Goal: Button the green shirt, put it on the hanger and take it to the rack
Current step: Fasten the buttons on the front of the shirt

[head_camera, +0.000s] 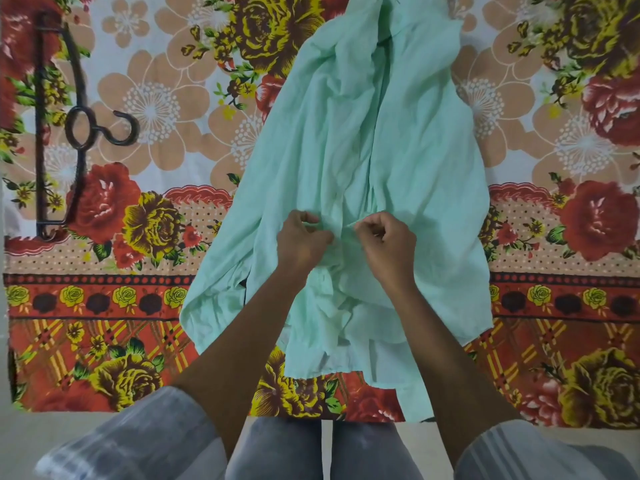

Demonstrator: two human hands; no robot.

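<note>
Shirt (363, 161), pale green, lies spread and wrinkled on the flowered sheet (554, 237), in the middle, with its lower part toward the person. The left hand (303, 239) and the right hand (388, 242) are close together on the front opening, and each one pinches the cloth with curled fingers. The dark hanger (74, 126) lies on the sheet at the far left, well apart from the shirt.
</note>
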